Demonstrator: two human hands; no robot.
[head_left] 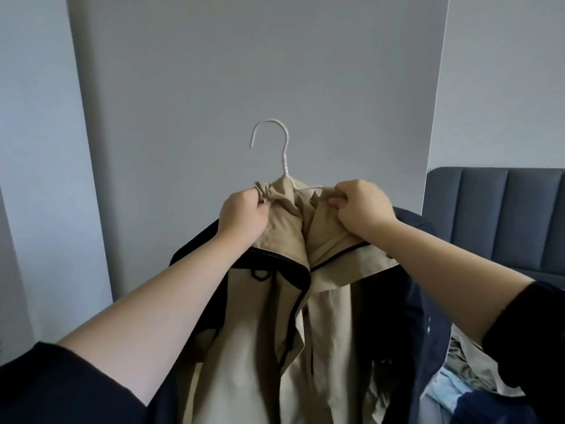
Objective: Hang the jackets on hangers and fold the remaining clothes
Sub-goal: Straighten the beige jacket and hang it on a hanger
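**Seating the beige jacket on its hanger: where it could slip**

Held up in mid-air in front of the grey wall, the beige jacket (269, 316) hangs from a white hanger (286, 163) whose hook stands free above the collar, caught on nothing. Only a short stretch of the hanger's right arm shows; the rest is buried in cloth, so I cannot tell whether both shoulders are seated.

The likely failure is one shoulder sliding off the thin, smooth arm if either grip lets go early, dropping the jacket onto the pile of clothes (458, 371) at the lower right. The bunched collar could also set crooked.

The left hand (243, 218) has its fingers (260, 198) curled tight, pinching a wad of fabric at the left shoulder. The right hand (362, 209) is closed the same way on the cloth just beside the exposed wire. A dark jacket (397, 301) hangs just behind.
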